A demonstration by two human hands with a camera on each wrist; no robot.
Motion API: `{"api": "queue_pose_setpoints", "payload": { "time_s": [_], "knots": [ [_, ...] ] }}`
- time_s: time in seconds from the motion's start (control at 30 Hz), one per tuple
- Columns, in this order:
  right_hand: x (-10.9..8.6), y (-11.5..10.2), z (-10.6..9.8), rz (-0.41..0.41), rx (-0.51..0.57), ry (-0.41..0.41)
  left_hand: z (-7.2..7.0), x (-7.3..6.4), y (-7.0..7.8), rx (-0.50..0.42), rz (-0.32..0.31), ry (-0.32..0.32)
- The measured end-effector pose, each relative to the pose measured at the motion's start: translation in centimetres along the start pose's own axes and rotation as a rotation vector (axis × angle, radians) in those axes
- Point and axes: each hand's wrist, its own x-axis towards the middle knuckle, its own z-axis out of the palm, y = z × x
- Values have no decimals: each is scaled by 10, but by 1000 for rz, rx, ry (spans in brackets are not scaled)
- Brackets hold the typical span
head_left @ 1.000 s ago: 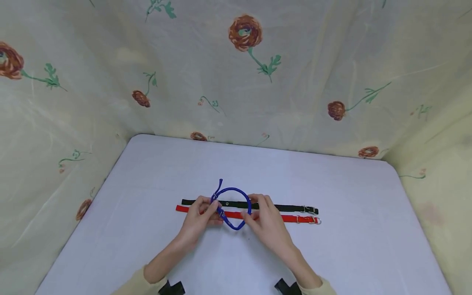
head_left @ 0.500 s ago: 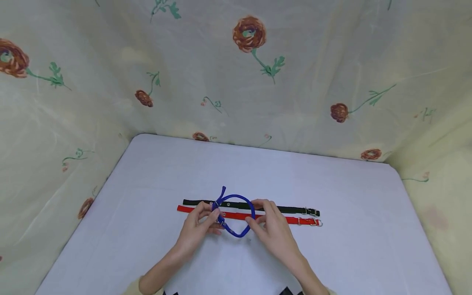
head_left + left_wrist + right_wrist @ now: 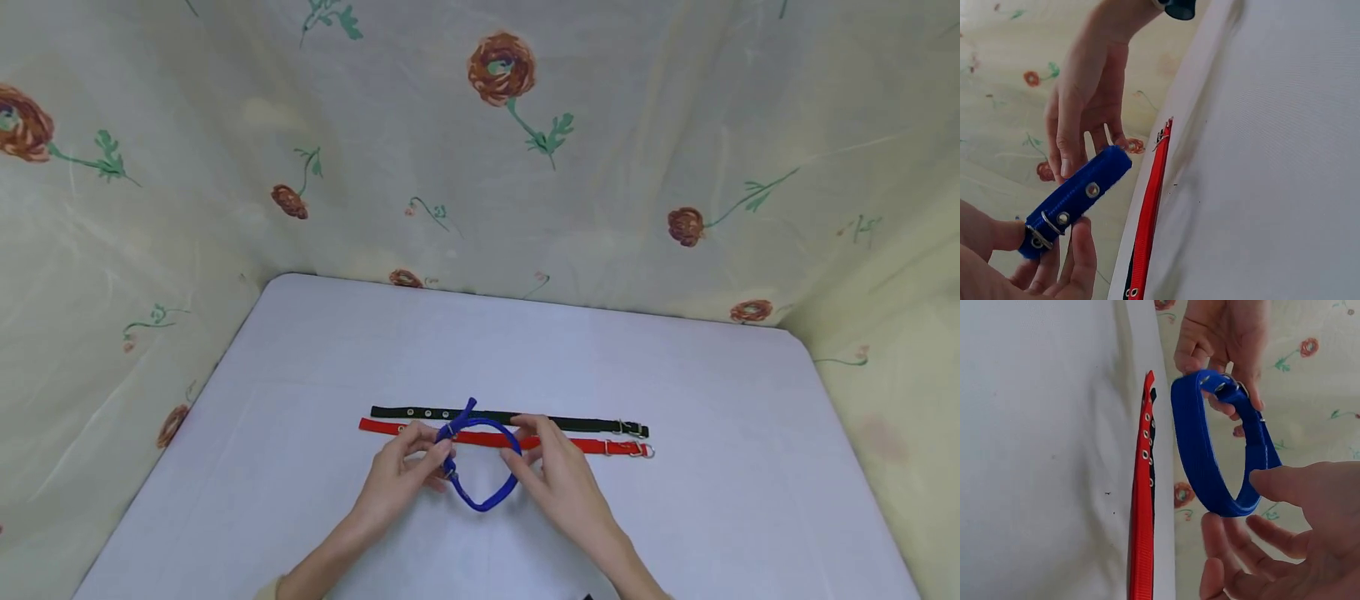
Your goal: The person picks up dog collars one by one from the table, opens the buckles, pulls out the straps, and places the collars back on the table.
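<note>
A blue woven strap with metal eyelets (image 3: 1197, 444), formed into a loop, is held in the air above the white worktop (image 3: 712, 517), in the lower middle of the head frame. The left hand (image 3: 405, 467) pinches it on the left side of the loop, with the thumb and fingers near its metal buckle (image 3: 1038, 232). The right hand (image 3: 558, 475) pinches the opposite side between thumb and fingers. The two hands are apart from each other, and the loop is between them. Its short free end points toward the top of the head frame.

Behind the loop, two straps lie on the worktop, almost parallel and near to each other: a flat red strap (image 3: 480, 438), and just above it in the frame a flat, almost black strap (image 3: 585, 424). Both show metal eyelets toward the left and metal fittings at the right end. A pale curtain with brown flowers (image 3: 600, 208) fills the upper part of the head frame.
</note>
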Motion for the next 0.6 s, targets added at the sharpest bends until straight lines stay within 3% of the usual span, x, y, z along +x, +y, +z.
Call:
{"api": "queue_pose_setpoints", "payload": {
  "time_s": [0.33,0.6],
  "knots": [
    [-9,1,-6,-36,68,-41,5,-10,1,36,81,-89],
    [-16,1,-7,-129,159,-181,11,-14,-2,227,186,-163]
  ]
}}
